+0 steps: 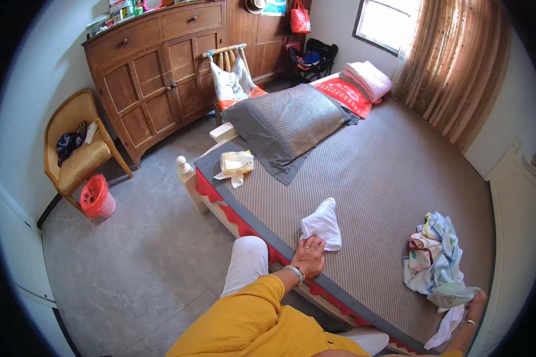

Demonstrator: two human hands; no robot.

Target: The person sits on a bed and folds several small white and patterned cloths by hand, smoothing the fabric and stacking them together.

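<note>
On the bed's striped mat (369, 178) lies a folded white cloth (323, 225) with a pointed far corner. My left hand (308, 257) rests on its near edge, fingers a little bent and apart. At the far right of the bed is a loose heap of small clothes (438, 262) in white, pale blue, yellow and red trim. My right hand (476, 304) is at the heap's near right side, closed on a pale garment (452, 296) there; its fingertips are partly hidden. A whitish-pink cloth (445, 327) trails from the heap beside that wrist.
A pack of tissues (237, 163) lies near the bed's left edge, by a bedpost (186, 168). Farther off are a grey woven pillow (298, 122) and folded bedding (366, 83). On the floor side stand a red bin (98, 196), an armchair (80, 149) and a wooden cabinet (155, 77).
</note>
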